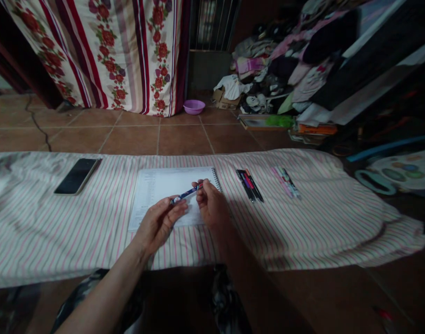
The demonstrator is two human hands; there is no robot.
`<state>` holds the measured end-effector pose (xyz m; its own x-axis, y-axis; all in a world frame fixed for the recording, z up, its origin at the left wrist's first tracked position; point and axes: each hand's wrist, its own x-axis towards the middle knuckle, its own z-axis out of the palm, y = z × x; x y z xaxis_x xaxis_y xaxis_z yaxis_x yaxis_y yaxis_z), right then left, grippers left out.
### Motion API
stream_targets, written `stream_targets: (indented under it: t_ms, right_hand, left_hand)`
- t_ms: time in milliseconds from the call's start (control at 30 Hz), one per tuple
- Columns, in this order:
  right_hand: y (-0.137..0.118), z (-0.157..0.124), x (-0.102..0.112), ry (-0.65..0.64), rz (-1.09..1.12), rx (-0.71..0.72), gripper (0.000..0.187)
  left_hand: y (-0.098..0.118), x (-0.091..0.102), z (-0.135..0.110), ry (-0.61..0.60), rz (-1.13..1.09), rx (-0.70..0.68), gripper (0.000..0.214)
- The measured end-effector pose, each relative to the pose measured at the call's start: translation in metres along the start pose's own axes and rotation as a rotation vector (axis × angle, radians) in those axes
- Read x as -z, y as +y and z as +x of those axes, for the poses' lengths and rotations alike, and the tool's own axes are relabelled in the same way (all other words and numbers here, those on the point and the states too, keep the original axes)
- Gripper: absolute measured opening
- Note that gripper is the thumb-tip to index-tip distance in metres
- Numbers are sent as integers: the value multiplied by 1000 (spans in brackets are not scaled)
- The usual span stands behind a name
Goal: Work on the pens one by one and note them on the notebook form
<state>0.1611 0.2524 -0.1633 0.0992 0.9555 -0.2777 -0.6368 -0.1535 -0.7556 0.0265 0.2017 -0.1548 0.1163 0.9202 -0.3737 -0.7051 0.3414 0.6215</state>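
Observation:
A dark blue patterned pen with a red part near its right end is held between my two hands above an open spiral notebook. My left hand pinches the pen's left end, thumb and fingers closed on it. At the other end my right hand grips the pen with curled fingers. The notebook lies with its coil on the right; the page has faint print along its left side. Several pens, mostly dark, lie right of the notebook. Farther right is a small group of pink, white and black pens.
A striped cloth covers the low surface. On its left lies a smartphone. Beyond are a floral curtain, a purple basin and a heap of clothes. A light-blue chair stands at the right.

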Motion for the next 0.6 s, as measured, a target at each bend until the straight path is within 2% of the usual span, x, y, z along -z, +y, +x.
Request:
stream_targets:
  t_ms: [233,400,600]
  right_hand:
    - [7,-12,-5,-109,-175,-51,29]
    - [6,-17,-10,-188,-94,-121,30]
    - [11,-11,-5,-246,16,-168,24]
  left_hand:
    - [-2,5,3,14,463,-138,28]
    - [3,8,3,31,557,-215,26]
    - [6,6,3,80,629,-242,26]
